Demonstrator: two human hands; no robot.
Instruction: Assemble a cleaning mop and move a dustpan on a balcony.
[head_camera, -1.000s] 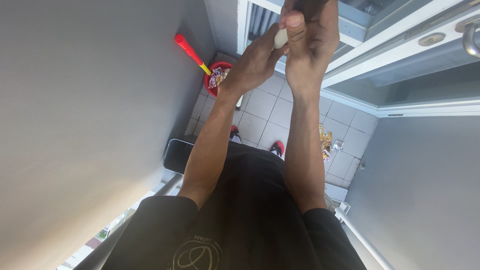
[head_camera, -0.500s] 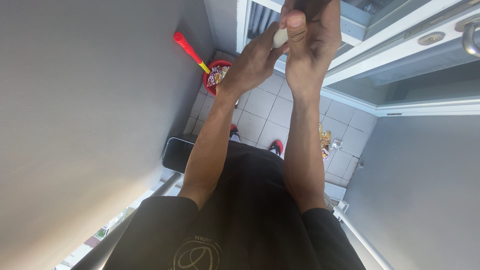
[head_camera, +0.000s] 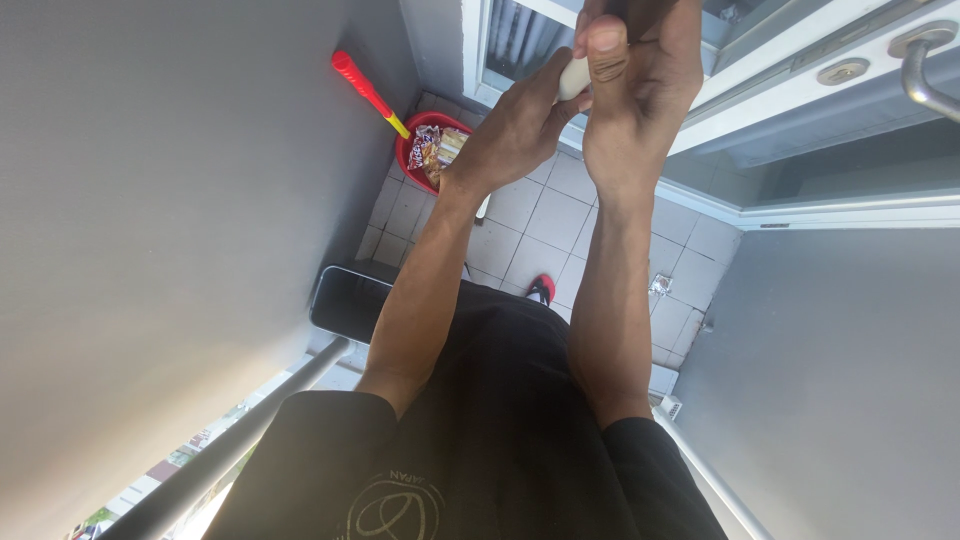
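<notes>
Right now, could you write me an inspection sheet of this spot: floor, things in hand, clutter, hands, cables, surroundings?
Surface: pale tiled floor, grey walls on both sides.
Things in hand: small white object, mostly hidden, pinched between both hands.
Clutter: red dustpan holding wrappers, with a red and yellow handle; one wrapper loose on the tiles.
Hands: left hand and right hand both closed on the white object.
Cables: nothing seen.
Surroundings: white door frame, metal door handle, grey railing.
</notes>
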